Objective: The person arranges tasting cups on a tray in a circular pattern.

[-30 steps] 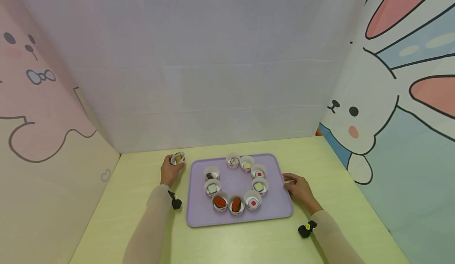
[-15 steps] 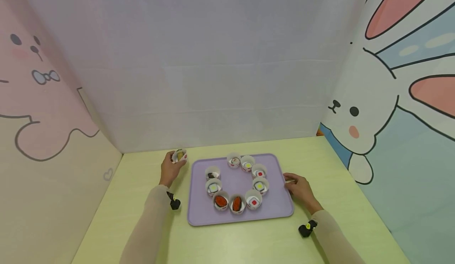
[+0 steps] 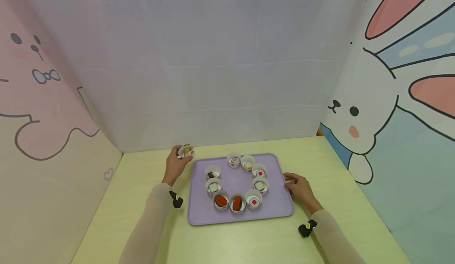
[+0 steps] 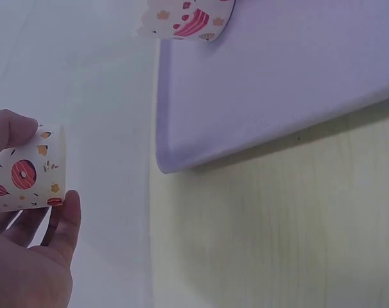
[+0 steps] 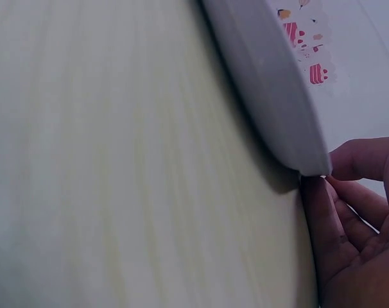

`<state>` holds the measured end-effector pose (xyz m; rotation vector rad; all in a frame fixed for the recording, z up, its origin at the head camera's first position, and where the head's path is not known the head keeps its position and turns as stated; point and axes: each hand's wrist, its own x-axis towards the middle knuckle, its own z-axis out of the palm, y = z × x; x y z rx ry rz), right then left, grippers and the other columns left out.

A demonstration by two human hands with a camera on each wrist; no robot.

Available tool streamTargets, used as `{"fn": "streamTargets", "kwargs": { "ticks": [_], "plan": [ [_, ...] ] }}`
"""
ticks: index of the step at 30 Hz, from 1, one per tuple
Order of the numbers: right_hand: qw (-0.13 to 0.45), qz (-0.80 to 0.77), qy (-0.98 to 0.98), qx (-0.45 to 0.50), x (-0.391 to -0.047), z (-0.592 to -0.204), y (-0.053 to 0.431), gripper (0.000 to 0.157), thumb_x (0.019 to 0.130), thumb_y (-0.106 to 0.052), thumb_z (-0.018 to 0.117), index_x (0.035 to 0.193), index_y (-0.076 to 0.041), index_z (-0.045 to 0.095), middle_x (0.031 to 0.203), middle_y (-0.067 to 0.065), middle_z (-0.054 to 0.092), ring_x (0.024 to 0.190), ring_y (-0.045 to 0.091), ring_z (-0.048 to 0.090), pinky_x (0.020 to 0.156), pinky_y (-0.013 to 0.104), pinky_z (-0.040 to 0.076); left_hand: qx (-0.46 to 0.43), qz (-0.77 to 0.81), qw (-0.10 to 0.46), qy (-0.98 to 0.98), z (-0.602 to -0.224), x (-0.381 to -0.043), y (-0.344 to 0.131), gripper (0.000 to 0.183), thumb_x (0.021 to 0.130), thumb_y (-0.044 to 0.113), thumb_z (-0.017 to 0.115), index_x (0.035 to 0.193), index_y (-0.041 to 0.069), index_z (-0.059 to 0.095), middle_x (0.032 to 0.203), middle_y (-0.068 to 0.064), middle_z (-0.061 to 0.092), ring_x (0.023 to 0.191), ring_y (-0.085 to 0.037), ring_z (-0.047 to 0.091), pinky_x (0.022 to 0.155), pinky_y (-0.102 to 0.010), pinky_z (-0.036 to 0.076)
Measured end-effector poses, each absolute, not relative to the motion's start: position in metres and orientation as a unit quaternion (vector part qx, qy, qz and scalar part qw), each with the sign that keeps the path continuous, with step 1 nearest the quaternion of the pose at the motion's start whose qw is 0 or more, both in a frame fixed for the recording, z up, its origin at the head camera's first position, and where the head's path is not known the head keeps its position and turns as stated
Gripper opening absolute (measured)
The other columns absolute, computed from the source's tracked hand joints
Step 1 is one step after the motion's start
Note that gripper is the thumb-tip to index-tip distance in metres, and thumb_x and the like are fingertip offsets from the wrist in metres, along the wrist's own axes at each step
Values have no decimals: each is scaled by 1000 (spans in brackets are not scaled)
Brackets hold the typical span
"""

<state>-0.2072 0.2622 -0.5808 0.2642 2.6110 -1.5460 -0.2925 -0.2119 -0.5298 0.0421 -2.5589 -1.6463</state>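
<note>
In the head view my left hand (image 3: 175,165) grips a small paper cup (image 3: 190,153) with a yellowish sushi-like piece (image 3: 187,150) in it, above the table off the back left corner of a lilac tray (image 3: 236,176). The left wrist view shows the cup's (image 4: 34,170) printed donut, with thumb and fingers around its wall. My right hand (image 3: 299,189) is at the tray's right edge. Seen from the right wrist, its thumb and fingers (image 5: 361,160) pinch the tray's rim (image 5: 278,96) at a corner.
Several paper cups stand in a ring on the tray, among them cups with orange-red pieces (image 3: 237,204) and white pieces with a red (image 3: 254,202) or yellow (image 3: 260,186) centre. A gap shows at the ring's back left. A pale wall cloth (image 3: 213,78) hangs behind the yellow-green table (image 3: 227,242).
My left hand has moved up and to the right with its cup, towards the tray's back left corner. My right hand stays at the tray's edge.
</note>
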Motion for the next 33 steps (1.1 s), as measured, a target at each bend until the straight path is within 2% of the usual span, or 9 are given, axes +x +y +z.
{"fn": "streamTargets", "kwargs": {
  "ticks": [17,27,33],
  "plan": [
    [54,-515,851,92,-208,-582,262,47,87,-5,60,134,-2,58,123,21,63,82,16,62,66,28,52,-23,-545,48,-837,-515,-290,-180,63,87,24,70,144,14,44,126,-16,57,98,-29,62,72,-30,52],
    [49,-514,852,89,-208,-582,262,47,86,-4,59,133,-2,58,122,21,64,79,14,61,64,26,52,-48,-524,37,-850,-508,-289,-158,58,87,24,70,139,15,46,122,-13,60,78,-20,53,64,-28,46],
    [48,-517,850,89,-208,-582,262,47,86,-5,59,133,-3,59,122,20,64,80,15,62,63,27,52,-60,-515,15,-855,-508,-288,-146,64,87,26,69,145,15,43,122,-15,61,82,-20,58,67,-29,47]
  ]
}}
